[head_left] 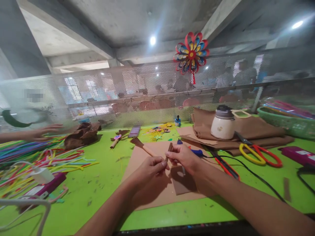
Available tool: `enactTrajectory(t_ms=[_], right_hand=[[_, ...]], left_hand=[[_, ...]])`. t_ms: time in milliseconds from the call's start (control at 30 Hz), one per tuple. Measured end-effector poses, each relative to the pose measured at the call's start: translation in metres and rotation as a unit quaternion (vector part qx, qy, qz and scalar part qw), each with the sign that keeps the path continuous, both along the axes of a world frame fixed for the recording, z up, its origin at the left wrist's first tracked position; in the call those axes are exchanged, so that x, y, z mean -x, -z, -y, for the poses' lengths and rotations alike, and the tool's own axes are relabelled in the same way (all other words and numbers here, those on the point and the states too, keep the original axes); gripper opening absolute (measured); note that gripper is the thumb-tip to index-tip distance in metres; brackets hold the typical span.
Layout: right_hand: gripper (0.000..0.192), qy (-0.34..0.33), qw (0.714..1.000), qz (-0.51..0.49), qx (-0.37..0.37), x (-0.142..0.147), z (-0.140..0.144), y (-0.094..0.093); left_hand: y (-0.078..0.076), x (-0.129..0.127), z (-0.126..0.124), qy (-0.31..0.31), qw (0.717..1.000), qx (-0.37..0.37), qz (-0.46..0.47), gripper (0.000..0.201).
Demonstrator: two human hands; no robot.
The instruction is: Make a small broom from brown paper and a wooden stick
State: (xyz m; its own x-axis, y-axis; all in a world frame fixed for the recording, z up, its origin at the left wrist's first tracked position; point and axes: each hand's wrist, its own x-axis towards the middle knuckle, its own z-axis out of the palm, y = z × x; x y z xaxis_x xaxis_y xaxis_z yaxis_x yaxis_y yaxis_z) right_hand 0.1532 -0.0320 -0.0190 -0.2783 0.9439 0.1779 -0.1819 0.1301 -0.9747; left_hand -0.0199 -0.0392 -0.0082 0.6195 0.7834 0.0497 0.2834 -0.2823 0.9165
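Note:
A small brown strip [169, 149], folded or rolled, stands upright between my two hands. My left hand [150, 170] pinches its lower end, and the fingers of my right hand [184, 158] close on its upper part. Beneath both hands lies a large light-brown sheet [134, 173]. On that sheet, under my right wrist, rests a smaller brown piece [180, 185]. A fringed brown piece with a pale stem [140, 144] points away just beyond my left hand. Partly hidden behind my right hand is a blue glue gun [197, 152] with a black cord.
On the right are scissors with yellow and red handles [268, 157], a red-and-black cutter [227, 168], folded brown material [265, 132] bearing a white bottle [222, 124], and a green basket [287, 119]. Colourful pipe cleaners [73, 160] spread leftward, near another person's hand [41, 132].

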Motion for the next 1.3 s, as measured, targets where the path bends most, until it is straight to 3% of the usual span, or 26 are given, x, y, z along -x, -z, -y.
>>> enactTrajectory(t_ms=[233,433,567,800,933,1067,1300], right_hand=[[0.029,0.046,0.998,-0.033,0.02,-0.005,-0.001,-0.008],[0.029,0.093,0.996,-0.01,-0.009,-0.012,-0.005,-0.011],[0.03,0.112,0.993,0.011,-0.031,-0.011,-0.005,-0.009],[0.027,0.12,0.987,0.071,-0.084,-0.008,-0.011,0.004],[0.03,0.112,0.981,0.106,-0.119,-0.009,-0.013,0.005],[0.028,0.122,0.973,0.133,-0.14,-0.012,-0.015,0.005],[0.023,0.145,0.958,0.171,-0.176,-0.016,-0.029,0.014]], left_hand=[[-0.005,-0.005,0.004,-0.021,0.999,-0.043,-0.013,0.032],[0.0,-0.01,0.008,-0.045,0.996,0.055,0.054,0.027],[0.002,-0.009,0.01,0.0,0.99,0.101,0.099,0.025],[0.003,-0.004,-0.01,-0.005,0.988,0.107,0.107,0.031],[-0.005,-0.008,-0.024,-0.018,0.991,0.111,0.068,0.021],[-0.009,-0.017,-0.023,-0.038,0.988,0.132,0.074,0.016],[-0.001,-0.028,-0.016,-0.04,0.972,0.176,0.153,0.011]])
